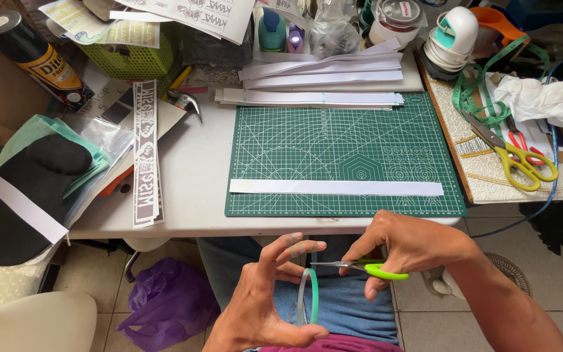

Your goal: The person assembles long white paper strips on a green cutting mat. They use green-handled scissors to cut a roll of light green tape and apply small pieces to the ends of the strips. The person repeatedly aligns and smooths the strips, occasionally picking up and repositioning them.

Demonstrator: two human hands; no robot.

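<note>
My left hand [265, 296] hangs below the table edge over my lap, thumb and fingers holding a thin green roll of tape [307, 294] edge-on, with a short end stuck to a fingertip. To its right, my right hand [402, 244] grips small scissors with lime-green handles [366, 268]. Their blades point left at the top of the roll. On the table above, a long white paper strip [337, 187] lies across a green cutting mat [343, 153].
More white strips [314, 98] are stacked at the mat's far edge. Yellow-handled scissors [519, 163] and a green measuring tape [474, 91] lie at right. A spray can [30, 55], printed strips [144, 153] and a black fabric piece [27, 195] sit left. A purple bag [164, 303] lies on the tiled floor.
</note>
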